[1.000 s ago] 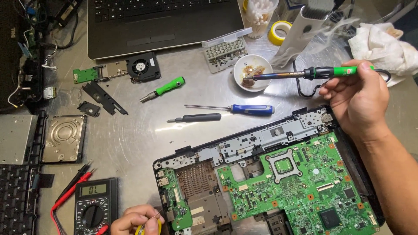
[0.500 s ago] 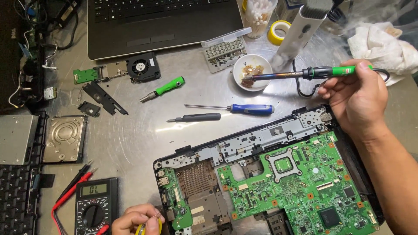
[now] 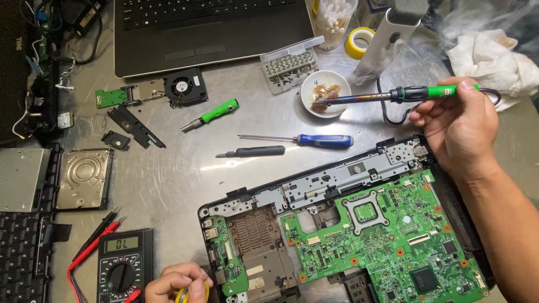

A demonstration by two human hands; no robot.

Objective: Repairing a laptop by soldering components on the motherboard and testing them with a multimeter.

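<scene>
Head view, looking down on a scuffed grey metal surface [image 3: 168,185].

Right hand [image 3: 457,126], right of centre: fingers [image 3: 421,115] clamped on the green-and-black handle of a soldering iron [image 3: 393,95]. The iron lies near level, pointing left; its discoloured metal tip is in a small white round bowl [image 3: 325,92] of brownish material, upper centre. A black cord loops under the handle.

Left hand [image 3: 177,283], bottom edge left of centre: fingers curled together around a small yellow roll [image 3: 191,294]; what it is I cannot tell. It sits just beside the left corner of the open laptop chassis.

Lower right: black laptop chassis with a bare green circuit board [image 3: 382,241], a square socket at mid-board and a grey metal bracket along its upper edge.

Mid-frame, above the chassis: blue-handled screwdriver [image 3: 314,140], black-handled screwdriver [image 3: 255,151] just below it, green-handled driver [image 3: 213,114] further left.

Upper frame: dark laptop with keyboard [image 3: 208,33], clear case of driver bits [image 3: 289,66], tub of cotton swabs [image 3: 334,19], roll of yellow tape [image 3: 359,42], crumpled white cloth [image 3: 494,62] at upper right.

Left side: small black cooling fan [image 3: 184,87], silver hard drive [image 3: 84,178], black digital multimeter [image 3: 123,264] with red and black probes [image 3: 92,241], just beside the left hand.
</scene>
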